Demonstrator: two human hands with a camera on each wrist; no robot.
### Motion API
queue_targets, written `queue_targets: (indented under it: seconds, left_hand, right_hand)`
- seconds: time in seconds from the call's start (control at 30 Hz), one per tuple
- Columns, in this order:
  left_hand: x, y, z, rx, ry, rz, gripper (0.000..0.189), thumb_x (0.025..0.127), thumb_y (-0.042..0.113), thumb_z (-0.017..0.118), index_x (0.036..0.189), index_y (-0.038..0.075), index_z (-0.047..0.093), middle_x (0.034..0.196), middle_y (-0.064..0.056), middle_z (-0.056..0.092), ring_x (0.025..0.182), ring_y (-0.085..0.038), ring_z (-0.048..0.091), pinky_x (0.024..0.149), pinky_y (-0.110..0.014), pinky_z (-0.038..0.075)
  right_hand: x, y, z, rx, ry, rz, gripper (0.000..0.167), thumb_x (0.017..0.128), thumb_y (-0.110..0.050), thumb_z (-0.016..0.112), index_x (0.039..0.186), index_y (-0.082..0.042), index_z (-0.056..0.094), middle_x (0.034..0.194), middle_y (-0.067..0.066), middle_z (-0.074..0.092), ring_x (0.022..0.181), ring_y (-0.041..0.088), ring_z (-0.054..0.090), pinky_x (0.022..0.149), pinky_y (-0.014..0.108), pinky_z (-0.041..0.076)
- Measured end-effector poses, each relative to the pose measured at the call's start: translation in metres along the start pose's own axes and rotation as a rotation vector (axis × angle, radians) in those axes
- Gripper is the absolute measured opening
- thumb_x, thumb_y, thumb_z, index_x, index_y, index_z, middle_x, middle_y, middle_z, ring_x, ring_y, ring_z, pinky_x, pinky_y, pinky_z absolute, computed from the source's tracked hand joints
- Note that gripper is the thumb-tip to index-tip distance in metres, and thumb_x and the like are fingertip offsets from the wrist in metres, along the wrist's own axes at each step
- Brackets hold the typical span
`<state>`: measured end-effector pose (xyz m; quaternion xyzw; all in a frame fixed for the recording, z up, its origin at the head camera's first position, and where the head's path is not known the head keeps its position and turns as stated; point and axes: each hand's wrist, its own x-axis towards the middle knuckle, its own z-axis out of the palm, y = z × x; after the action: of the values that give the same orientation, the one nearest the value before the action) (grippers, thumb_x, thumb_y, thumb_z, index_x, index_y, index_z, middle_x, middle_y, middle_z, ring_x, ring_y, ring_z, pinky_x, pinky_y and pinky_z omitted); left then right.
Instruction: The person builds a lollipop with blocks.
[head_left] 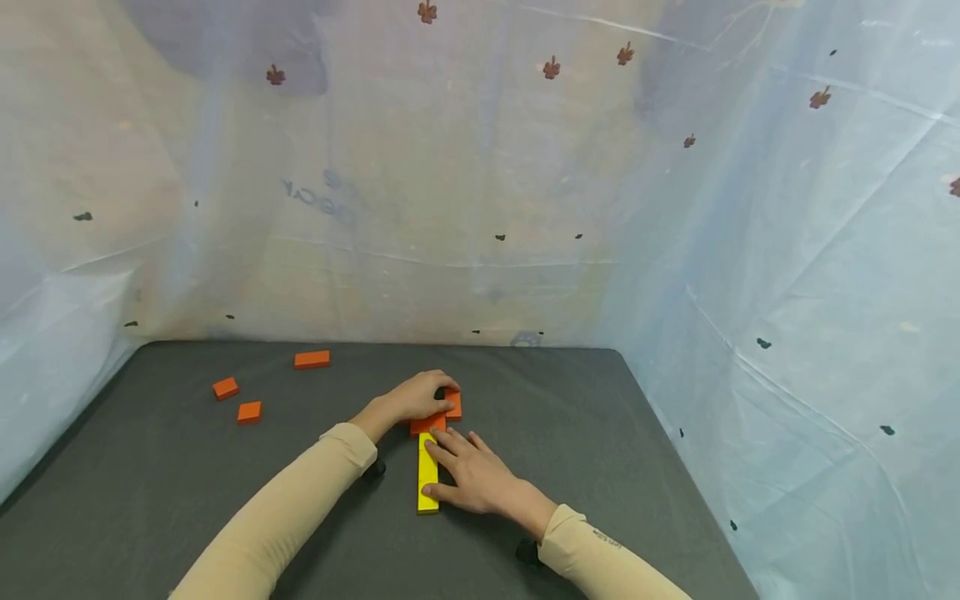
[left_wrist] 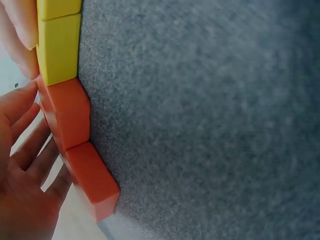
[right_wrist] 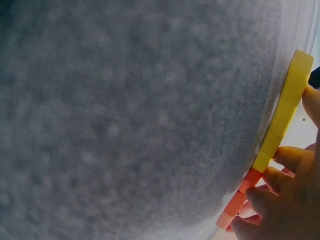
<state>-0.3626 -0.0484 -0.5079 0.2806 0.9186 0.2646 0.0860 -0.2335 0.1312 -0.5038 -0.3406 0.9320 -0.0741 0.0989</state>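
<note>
A yellow strip of blocks (head_left: 427,502) lies lengthwise on the dark table, with a seam between two yellow pieces (left_wrist: 61,47) in the left wrist view. Orange blocks (head_left: 453,411) adjoin its far end and angle off to the right. My left hand (head_left: 416,397) arches over these orange blocks, its fingers touching their tops. My right hand (head_left: 476,477) lies spread along the strip's right side. Its thumb rests on the near part of the yellow strip, while other fingertips reach the yellow and orange junction. Fingers partly hide the orange pieces.
Off to the left lie three separate orange blocks, one oblong (head_left: 312,359) near the back edge and two shorter ones (head_left: 226,388) closer in. Pale plastic sheeting (head_left: 420,183) hangs behind the table (head_left: 585,417) and along its sides.
</note>
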Motion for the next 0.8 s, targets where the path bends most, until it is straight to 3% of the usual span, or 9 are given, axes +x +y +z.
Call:
queue_targets:
  seconds: [0.17, 0.4, 0.6, 0.8]
  left_hand:
    - [-0.007, -0.004, -0.003, -0.008, 0.047, 0.003, 0.04, 0.103, 0.026, 0.068, 0.14, 0.012, 0.065, 0.141, -0.01, 0.06, 0.128, -0.03, 0.058, 0.108, -0.051, 0.048]
    - [-0.024, -0.018, -0.02, -0.041, 0.183, 0.017, 0.049, 0.104, 0.025, 0.066, 0.149, 0.007, 0.057, 0.151, -0.015, 0.052, 0.136, -0.037, 0.053, 0.11, -0.059, 0.045]
    - [-0.045, -0.045, -0.04, -0.025, 0.299, -0.011, 0.048, 0.104, 0.023, 0.066, 0.148, 0.007, 0.057, 0.151, -0.016, 0.052, 0.136, -0.04, 0.052, 0.107, -0.063, 0.046]
    - [-0.078, -0.078, -0.063, 0.012, 0.364, -0.07, 0.047, 0.105, 0.021, 0.064, 0.149, 0.006, 0.056, 0.153, -0.02, 0.048, 0.137, -0.045, 0.049, 0.106, -0.066, 0.044]
  right_hand:
    - [0.002, -0.002, 0.001, 0.0, 0.006, -0.003, 0.073, 0.105, -0.062, 0.048, 0.164, -0.022, 0.034, 0.172, -0.001, 0.023, 0.159, 0.025, 0.02, 0.124, 0.058, 0.024]
    - [0.005, -0.003, 0.003, 0.005, 0.014, 0.016, 0.074, 0.104, -0.062, 0.05, 0.165, -0.024, 0.032, 0.173, -0.002, 0.021, 0.159, 0.024, 0.018, 0.125, 0.059, 0.021]
    - [0.003, -0.004, 0.0, 0.012, 0.017, 0.029, 0.074, 0.105, -0.062, 0.049, 0.166, -0.025, 0.029, 0.173, -0.002, 0.021, 0.16, 0.024, 0.017, 0.125, 0.059, 0.019]
    - [0.002, 0.001, -0.002, 0.047, 0.064, 0.048, 0.075, 0.106, -0.061, 0.046, 0.167, -0.022, 0.027, 0.173, -0.001, 0.02, 0.16, 0.025, 0.017, 0.125, 0.06, 0.018]
